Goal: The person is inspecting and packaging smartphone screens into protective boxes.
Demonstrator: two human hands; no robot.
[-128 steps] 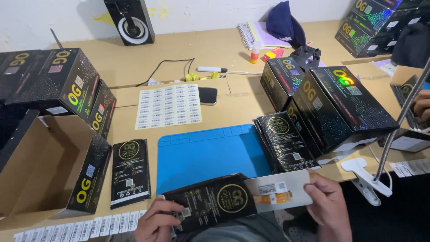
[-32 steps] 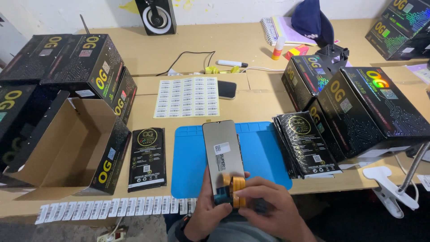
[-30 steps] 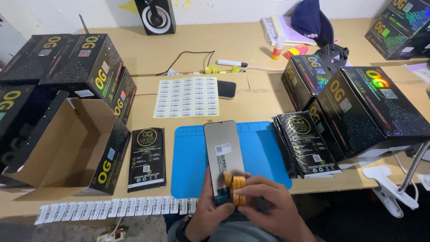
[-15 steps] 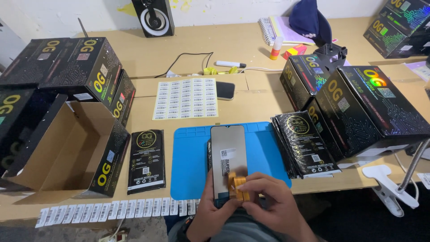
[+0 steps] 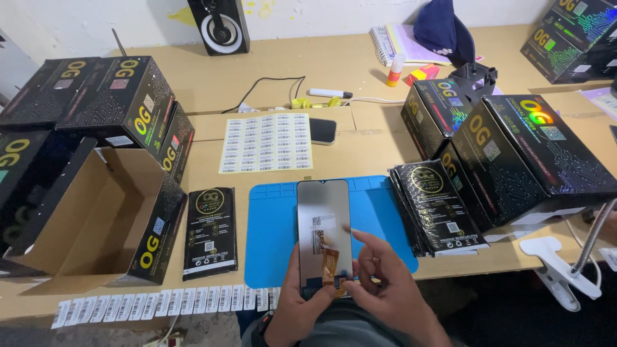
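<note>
A phone screen panel (image 5: 323, 234) is gripped at its near end by the left hand (image 5: 297, 307), its long axis pointing away over the blue mat (image 5: 379, 218), while the right hand's (image 5: 385, 289) fingers (image 5: 357, 239), loosely open, touch its back.

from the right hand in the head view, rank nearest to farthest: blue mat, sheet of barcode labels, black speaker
From the right hand:
1. Blue mat, just beyond the hand, at the near table edge.
2. Sheet of barcode labels, farther back and to the left, mid-table.
3. Black speaker, at the far wall, left of centre.
</note>
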